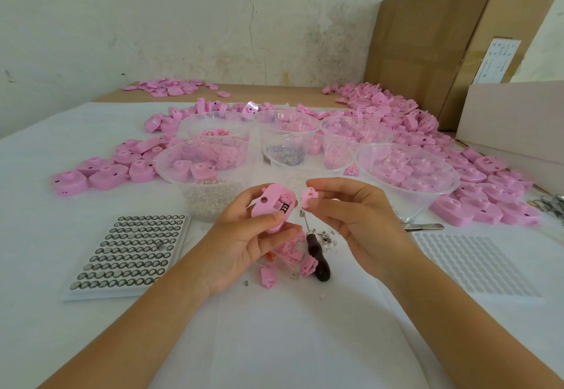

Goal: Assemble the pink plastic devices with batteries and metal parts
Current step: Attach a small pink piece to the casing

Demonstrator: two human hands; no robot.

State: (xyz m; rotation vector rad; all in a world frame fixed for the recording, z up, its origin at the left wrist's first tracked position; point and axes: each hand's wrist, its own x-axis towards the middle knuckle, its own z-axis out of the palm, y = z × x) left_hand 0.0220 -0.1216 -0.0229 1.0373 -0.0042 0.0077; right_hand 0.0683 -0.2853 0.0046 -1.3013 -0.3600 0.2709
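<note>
The step in hand is judged to be fitting a cover over the open compartment of one unit. The left hand (244,245) grips a rounded pink plastic device body (268,205) above the white-covered desk (274,343), thumb across the near face and fingers curled behind it. The opened end, where dark and metallic internals show, is turned toward the right hand (351,214). The right hand pinches a small pink plastic cover piece (309,197) between thumb and forefinger, with the remaining fingers loosely curled. The piece sits just beside the open end and does not touch it. Both forearms enter from the lower edge of the view and converge at the centre, with the palms angled inward. The next move calls for turning the cover piece so that its tabs match the opening, then closing the gap and pressing it home while the left hand braces the body. Whether batteries are already seated inside cannot be told. A black-handled screwdriver (316,251) lies on the desk directly below the hands, among loose small pink cover pieces (291,254) and small metal parts, and would serve if a screw is required. A white tray of round silver button batteries (131,251) lies near the left forearm. Clear plastic bowls (171,156) of parts stand beyond the hands, with heaps of pink housings (412,120) behind them and to either side.
</note>
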